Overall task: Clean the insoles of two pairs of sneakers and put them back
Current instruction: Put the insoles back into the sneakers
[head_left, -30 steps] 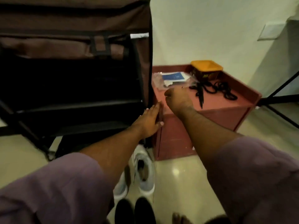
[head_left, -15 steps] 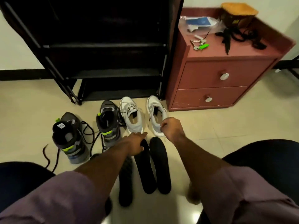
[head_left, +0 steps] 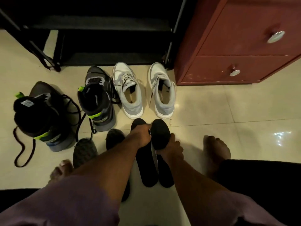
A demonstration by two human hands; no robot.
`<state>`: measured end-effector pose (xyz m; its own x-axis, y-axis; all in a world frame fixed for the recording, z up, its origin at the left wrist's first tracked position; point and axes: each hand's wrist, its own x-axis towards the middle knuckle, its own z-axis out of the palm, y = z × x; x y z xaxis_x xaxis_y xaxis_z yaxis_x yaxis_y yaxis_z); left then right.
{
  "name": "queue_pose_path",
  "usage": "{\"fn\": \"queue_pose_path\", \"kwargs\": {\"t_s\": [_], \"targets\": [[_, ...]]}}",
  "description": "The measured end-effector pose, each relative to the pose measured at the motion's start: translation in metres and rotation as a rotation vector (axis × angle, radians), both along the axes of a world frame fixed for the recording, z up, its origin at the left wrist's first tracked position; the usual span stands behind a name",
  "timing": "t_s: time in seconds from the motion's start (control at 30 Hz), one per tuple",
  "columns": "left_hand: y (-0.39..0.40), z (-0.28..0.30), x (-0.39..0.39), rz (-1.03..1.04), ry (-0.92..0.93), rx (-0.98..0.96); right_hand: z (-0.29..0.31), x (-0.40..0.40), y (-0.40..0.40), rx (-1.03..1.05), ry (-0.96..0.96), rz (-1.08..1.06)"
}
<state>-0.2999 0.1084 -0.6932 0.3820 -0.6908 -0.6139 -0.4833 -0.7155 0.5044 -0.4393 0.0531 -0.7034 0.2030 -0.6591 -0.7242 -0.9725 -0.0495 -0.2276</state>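
Two smooth black insoles lie side by side on the floor tiles in front of me. My left hand [head_left: 141, 136] is closed on the left black insole [head_left: 138, 123], near its inner edge. My right hand [head_left: 171, 147] grips the right black insole [head_left: 160, 130], whose inner edge is tilted up and shows a pale rim. Two textured grey insoles [head_left: 84, 150] [head_left: 114, 136] lie to their left, partly under my left forearm. Beyond them stand a grey-white sneaker pair [head_left: 132, 97] [head_left: 163, 95] and a black sneaker pair with green accents [head_left: 42, 115] [head_left: 97, 98], all showing their openings.
A dark shoe rack [head_left: 97, 30] stands behind the sneakers, and a red two-drawer cabinet [head_left: 236, 46] is at the right. My bare feet [head_left: 61, 168] [head_left: 216, 149] rest on the floor on either side of the insoles. Loose black laces trail at the left.
My view has dropped from the cabinet top down to the floor. Both hands left the cabinet edge, came down to the black insoles and took hold of them.
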Motion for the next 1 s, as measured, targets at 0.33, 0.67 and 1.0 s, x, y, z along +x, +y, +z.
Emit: {"fn": "queue_pose_path", "kwargs": {"t_s": [0.33,0.67,1.0], "targets": [[-0.026,-0.015,-0.008,0.484,0.128,-0.093,-0.015,-0.003,0.009,-0.206,-0.016,-0.044],[-0.01,0.052,-0.023,0.951,0.719,-0.291,0.048,-0.013,0.01,-0.463,-0.426,0.225],[-0.032,0.117,0.054,1.297,0.746,-0.795,0.05,-0.047,-0.012,-0.303,-0.352,0.15]]}}
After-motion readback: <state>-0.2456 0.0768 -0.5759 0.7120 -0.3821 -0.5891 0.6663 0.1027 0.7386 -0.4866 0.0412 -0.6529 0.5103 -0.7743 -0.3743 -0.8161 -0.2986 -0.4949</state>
